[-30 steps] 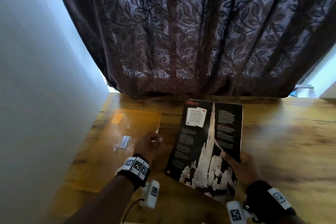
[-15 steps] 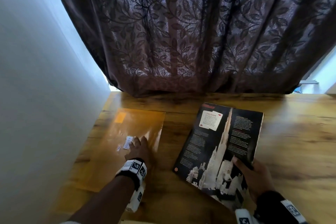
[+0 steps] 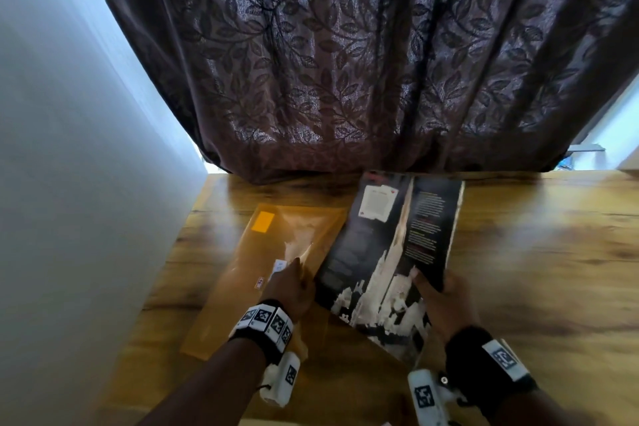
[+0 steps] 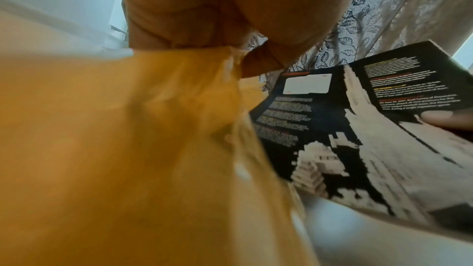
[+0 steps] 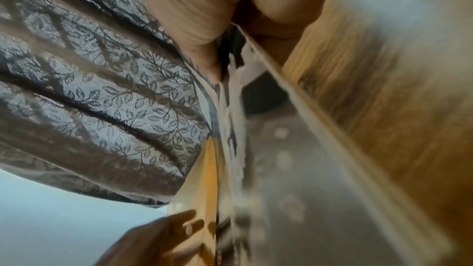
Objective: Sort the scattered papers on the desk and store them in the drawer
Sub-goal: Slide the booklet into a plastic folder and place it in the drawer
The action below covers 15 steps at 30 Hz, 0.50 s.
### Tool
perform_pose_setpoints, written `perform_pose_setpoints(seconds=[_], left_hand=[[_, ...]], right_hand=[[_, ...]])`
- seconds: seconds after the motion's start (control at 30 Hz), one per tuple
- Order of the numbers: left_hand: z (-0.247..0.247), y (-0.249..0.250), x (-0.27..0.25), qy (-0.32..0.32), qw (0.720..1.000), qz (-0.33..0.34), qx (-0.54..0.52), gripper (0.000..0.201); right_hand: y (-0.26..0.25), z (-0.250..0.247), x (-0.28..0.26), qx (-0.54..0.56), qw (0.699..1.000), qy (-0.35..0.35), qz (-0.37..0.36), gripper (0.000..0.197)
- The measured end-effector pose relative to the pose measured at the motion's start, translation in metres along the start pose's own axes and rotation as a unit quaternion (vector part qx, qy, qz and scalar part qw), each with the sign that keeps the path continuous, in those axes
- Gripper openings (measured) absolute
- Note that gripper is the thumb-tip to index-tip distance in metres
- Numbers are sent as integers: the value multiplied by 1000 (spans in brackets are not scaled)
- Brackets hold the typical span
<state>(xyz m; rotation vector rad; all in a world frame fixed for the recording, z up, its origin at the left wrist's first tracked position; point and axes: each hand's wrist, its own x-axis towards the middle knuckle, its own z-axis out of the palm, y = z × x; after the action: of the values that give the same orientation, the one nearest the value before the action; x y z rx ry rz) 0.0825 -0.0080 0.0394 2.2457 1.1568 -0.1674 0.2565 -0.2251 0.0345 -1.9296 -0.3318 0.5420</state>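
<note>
A translucent yellow folder (image 3: 256, 252) lies on the left of the wooden desk (image 3: 536, 270). My left hand (image 3: 294, 287) pinches its right edge and raises it a little; in the left wrist view the fingers (image 4: 204, 17) close on the yellow folder (image 4: 128, 149). A black booklet (image 3: 390, 252) with a white tower picture is tilted up, its left edge over the folder's right side. My right hand (image 3: 439, 297) grips its lower right part, thumb on top. The right wrist view shows the booklet (image 5: 281, 149) edge-on beside the folder (image 5: 202, 179).
A dark leaf-patterned curtain (image 3: 345, 62) hangs along the desk's back edge. A white wall (image 3: 69, 183) bounds the desk on the left. Bare wood stretches to the right of the booklet. No drawer is in view.
The right hand has swung the booklet left until it overlaps the folder's right edge. The left hand has gone from lying on the folder to pinching its right edge.
</note>
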Motion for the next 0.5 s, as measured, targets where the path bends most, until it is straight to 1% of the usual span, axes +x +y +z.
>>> perform_pose_setpoints(seconds=[0.07,0.13,0.2,0.3,0.4,0.5], left_hand=[[2,4,0,13,1000,8,-9,47],[3,5,2,19,1000,12,-21,40],[4,8,6,15,999,5,-34,45],[3,17,12,-2,998,-25,-50,61],[5,23,16,-9,998,-29,-60,66],[8,33,14,-1,997,-13,-76,63]], right_hand=[[4,5,-5,-28,999,-24,13,21],[7,7,-13,-44,997,-58,20,17],[10,9,-19,-52,993,-101,29,13],[18,10,-23,-75,986,-147,30,17],[22,10,-22,-71,984,-157,34,19],[22,9,-19,-56,986,-151,51,18]])
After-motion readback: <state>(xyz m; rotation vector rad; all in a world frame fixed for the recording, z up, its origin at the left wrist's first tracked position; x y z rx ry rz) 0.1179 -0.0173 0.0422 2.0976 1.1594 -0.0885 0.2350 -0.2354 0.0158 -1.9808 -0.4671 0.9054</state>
